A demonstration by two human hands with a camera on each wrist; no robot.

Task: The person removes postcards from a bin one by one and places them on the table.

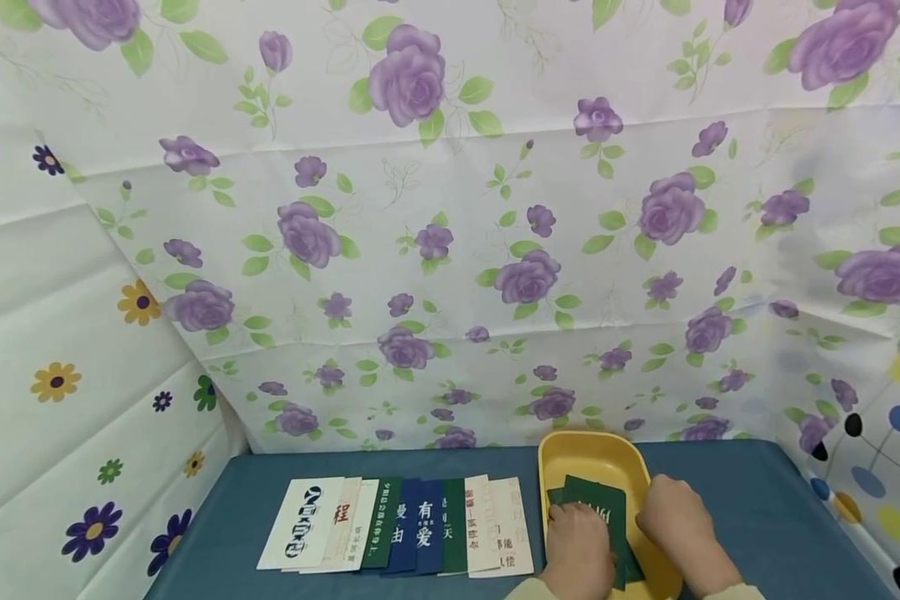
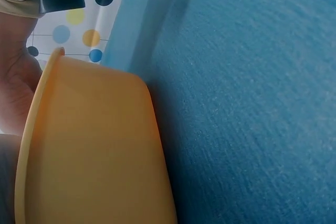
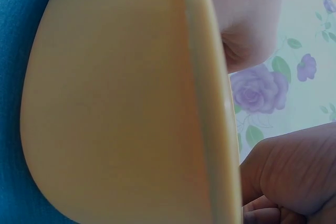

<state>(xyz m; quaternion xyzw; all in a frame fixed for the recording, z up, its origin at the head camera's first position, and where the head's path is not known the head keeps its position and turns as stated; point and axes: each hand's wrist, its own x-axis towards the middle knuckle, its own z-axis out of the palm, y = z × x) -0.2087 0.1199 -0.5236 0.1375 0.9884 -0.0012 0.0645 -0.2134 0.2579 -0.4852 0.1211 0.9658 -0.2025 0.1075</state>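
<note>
A yellow tray (image 1: pixel 596 442) stands towards the right of the table with several dark green cards (image 1: pixel 606 498) in it; the upper one bears pale lettering. My left hand (image 1: pixel 581 546) is over the tray, its curled fingers gripping the green cards and covering part of them. At the tray's right side, my right hand (image 1: pixel 678 529) has bent fingers that reach in past the rim; what the fingertips touch is hidden. From the left wrist, the tray's outer wall (image 2: pixel 100 140) fills much of the view. The right wrist view shows the opposite wall (image 3: pixel 115 103).
Left of the tray lies an overlapping row of several cards (image 1: pixel 427 533), white, green and blue, with printed characters. They rest on a blue-covered table (image 1: pixel 217 517). Flower-patterned sheets (image 1: pixel 435 200) enclose the back and both sides.
</note>
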